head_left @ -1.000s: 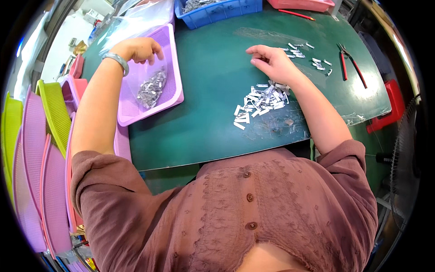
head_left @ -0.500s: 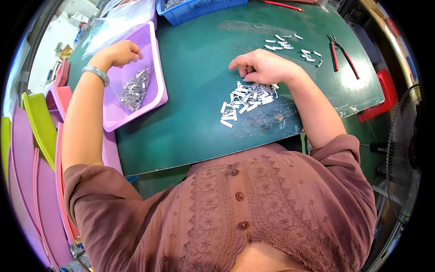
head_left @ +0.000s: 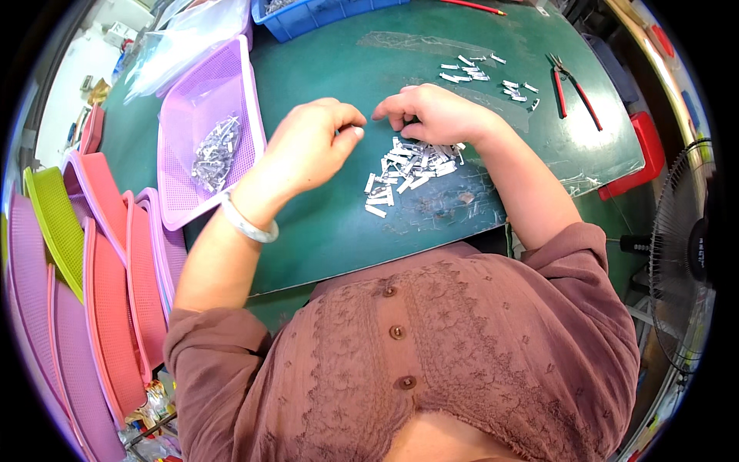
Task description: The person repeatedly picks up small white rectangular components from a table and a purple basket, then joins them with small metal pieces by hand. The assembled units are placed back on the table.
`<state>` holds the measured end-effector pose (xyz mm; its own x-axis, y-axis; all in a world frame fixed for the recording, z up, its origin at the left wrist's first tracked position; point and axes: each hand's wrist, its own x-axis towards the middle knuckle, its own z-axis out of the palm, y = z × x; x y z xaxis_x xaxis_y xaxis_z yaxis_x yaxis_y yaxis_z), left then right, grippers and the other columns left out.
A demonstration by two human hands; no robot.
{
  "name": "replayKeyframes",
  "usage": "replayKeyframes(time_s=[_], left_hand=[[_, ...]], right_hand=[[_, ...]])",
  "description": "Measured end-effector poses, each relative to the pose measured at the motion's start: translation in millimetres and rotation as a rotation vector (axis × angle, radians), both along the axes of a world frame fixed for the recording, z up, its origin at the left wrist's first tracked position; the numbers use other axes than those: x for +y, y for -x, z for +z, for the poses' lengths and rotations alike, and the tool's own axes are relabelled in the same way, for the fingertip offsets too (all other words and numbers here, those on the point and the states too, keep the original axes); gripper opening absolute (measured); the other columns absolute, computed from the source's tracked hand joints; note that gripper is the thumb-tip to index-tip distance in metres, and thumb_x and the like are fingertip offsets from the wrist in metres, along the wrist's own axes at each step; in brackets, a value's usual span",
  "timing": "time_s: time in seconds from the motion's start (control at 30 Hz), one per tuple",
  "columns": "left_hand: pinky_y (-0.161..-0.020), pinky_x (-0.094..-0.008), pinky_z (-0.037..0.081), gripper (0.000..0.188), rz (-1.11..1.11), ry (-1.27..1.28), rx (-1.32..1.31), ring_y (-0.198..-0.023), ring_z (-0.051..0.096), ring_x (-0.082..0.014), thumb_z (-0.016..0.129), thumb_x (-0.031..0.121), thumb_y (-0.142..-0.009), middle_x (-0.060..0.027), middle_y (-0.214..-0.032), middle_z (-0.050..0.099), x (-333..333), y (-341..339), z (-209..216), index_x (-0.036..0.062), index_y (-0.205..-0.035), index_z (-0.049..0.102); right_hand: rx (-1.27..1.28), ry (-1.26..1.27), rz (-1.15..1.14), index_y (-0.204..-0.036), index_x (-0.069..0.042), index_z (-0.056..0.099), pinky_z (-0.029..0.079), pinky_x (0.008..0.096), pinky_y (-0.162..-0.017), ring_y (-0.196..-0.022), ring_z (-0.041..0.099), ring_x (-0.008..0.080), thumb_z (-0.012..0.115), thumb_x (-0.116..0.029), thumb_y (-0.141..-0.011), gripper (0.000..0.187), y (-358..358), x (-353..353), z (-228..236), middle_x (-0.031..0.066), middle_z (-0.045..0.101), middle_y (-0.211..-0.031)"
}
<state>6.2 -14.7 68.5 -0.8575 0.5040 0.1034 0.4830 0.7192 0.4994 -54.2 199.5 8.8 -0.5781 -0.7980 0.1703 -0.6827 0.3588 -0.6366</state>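
Over the green table, my left hand point(head_left: 314, 145), with a pale bangle at its wrist, is held with thumb and fingertips close together; whatever is between them cannot be made out. Facing it, my right hand point(head_left: 433, 114) hovers at the far edge of a pile of small white-and-silver clip-like parts point(head_left: 419, 165), its fingers curled in and their tips partly hidden. A small gap separates the two hands. On the left, a purple mesh basket point(head_left: 171, 173) holds a clear plastic bag of similar small parts point(head_left: 217, 154).
Farther back lie smaller groups of the parts point(head_left: 469, 71), red-handled pliers point(head_left: 564, 92) and a red pen point(head_left: 473, 6). A blue bin point(head_left: 323, 17) stands at the back edge. Stacked coloured baskets point(head_left: 108, 323) crowd the left; a fan point(head_left: 681, 254) stands at right.
My left hand has moved right, from over the purple basket to beside my right hand. My right hand stays by the pile. The whole view has shifted slightly.
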Motion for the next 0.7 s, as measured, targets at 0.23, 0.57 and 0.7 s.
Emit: replayKeyframes(time_s=[0.23, 0.57, 0.7], left_hand=[[-0.063, -0.0223, 0.045, 0.017, 0.195, -0.296, -0.396, -0.070, 0.053, -0.0061, 0.059, 0.011, -0.082, -0.0021, -0.080, 0.062, 10.5, -0.9, -40.3, -0.0018, -0.093, 0.062], [-0.059, -0.0218, 0.045, 0.015, 0.221, -0.460, -0.089, -0.064, 0.054, -0.0074, 0.058, 0.013, -0.085, -0.0013, -0.071, 0.059, 24.3, -2.0, -61.2, -0.0012, -0.089, 0.059], [-0.058, -0.0206, 0.043, 0.019, 0.251, -0.759, -0.325, -0.062, 0.053, -0.0072, 0.050, 0.017, -0.090, -0.0006, -0.070, 0.058, 17.3, -0.6, -61.8, 0.0007, -0.088, 0.059]], right_hand=[[-0.136, 0.195, -0.178, -0.107, -0.002, 0.057, 0.044, 0.0277, -0.058, -0.061, 0.053, 0.0137, 0.054, 0.003, -0.071, 0.036, -1.9, -2.9, -2.4, 0.0036, 0.055, -0.066], [-0.324, 0.429, -0.304, -0.113, 0.001, 0.052, 0.040, 0.0199, -0.062, -0.068, 0.045, 0.0045, 0.053, 0.003, -0.078, 0.035, -17.7, -19.0, 5.0, -0.0029, 0.049, -0.075], [-0.447, 0.513, -0.261, -0.115, 0.000, 0.051, 0.042, 0.0205, -0.068, -0.074, 0.050, 0.0052, 0.053, 0.002, -0.082, 0.033, -15.1, -16.7, 9.1, -0.0012, 0.054, -0.081]])
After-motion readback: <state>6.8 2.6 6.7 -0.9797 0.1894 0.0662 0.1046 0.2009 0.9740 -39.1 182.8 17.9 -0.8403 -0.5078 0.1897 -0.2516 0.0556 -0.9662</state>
